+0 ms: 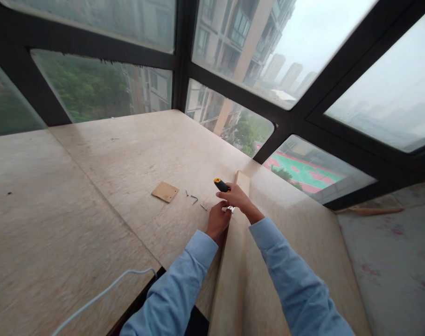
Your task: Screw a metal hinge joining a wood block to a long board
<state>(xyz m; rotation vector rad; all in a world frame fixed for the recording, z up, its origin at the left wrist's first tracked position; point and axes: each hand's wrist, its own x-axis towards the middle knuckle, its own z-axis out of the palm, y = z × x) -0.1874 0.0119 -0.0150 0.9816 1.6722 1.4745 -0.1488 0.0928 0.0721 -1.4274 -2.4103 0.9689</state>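
My right hand (237, 195) is closed around a screwdriver with a black and yellow handle (222, 184), tilted with its handle end up and to the left. Close below it, my left hand (219, 218) is closed, its fingertips at a small shiny metal piece (230, 208) whose kind is hard to make out. Both hands are over a long pale wooden beam (231, 275) that lies on the stone ledge. Left of the hands lie a few loose screws (203, 207), a bent metal piece (194, 199) and a square brown wooden plate (165, 192) with small holes.
The wide beige stone ledge (103, 186) runs up to dark-framed windows (182, 60). At the lower left a white cable (103, 293) crosses the ledge toward a dark edge (142, 303). A patterned wall (390, 261) stands on the right.
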